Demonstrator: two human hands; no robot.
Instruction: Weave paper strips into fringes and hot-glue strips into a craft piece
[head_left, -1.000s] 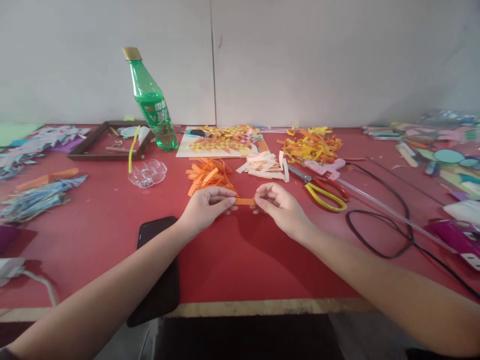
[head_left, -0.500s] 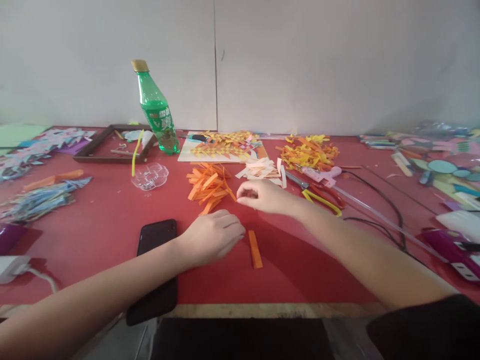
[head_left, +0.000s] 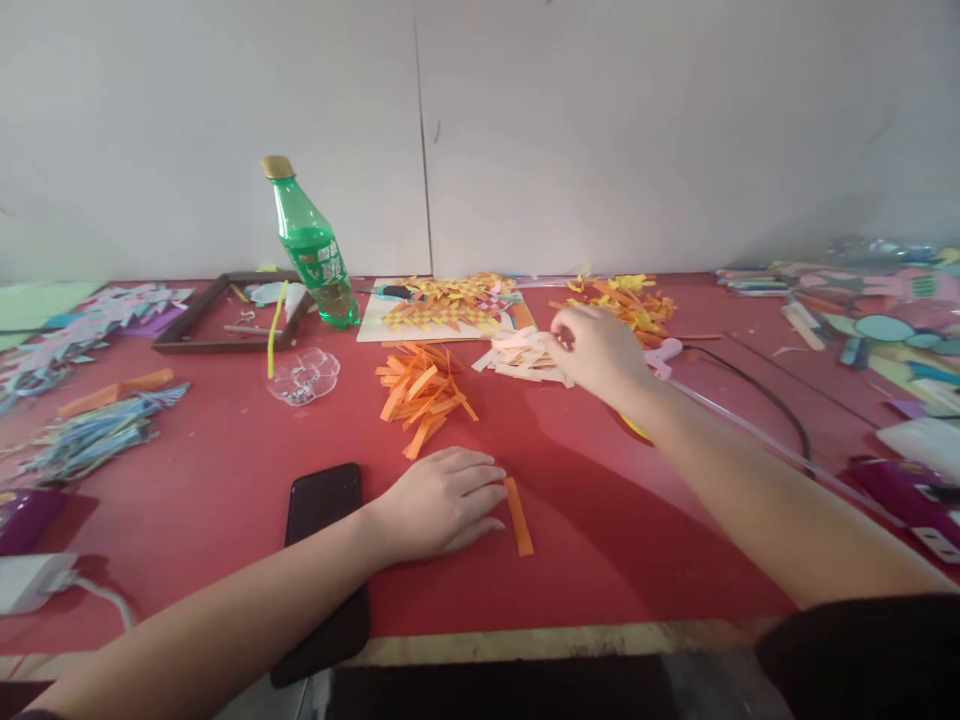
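Note:
My left hand (head_left: 446,503) lies flat on the red table, fingers stretched out, their tips beside a single orange paper strip (head_left: 519,518). At the pile of pale pink paper strips (head_left: 517,357), my right hand (head_left: 596,352) has thumb and forefinger pinched together. Whatever is between those fingertips, if anything, is too small to make out. A heap of orange paper strips (head_left: 420,388) sits just beyond my left hand. Past my right hand, a heap of yellow and orange pieces (head_left: 634,300) is partly covered.
A black phone (head_left: 322,500) lies under my left forearm. A green bottle (head_left: 319,255) stands behind a clear flower-shaped dish (head_left: 301,378), near a dark frame (head_left: 214,345). Yellow-orange paperwork covers a board (head_left: 371,325). A pink glue gun (head_left: 664,355) and its cable lie right.
My right hand has moved from beside the orange heap to the pale strips, farther right and away. My left hand has flattened onto the table near the single strip. The view has tilted slightly.

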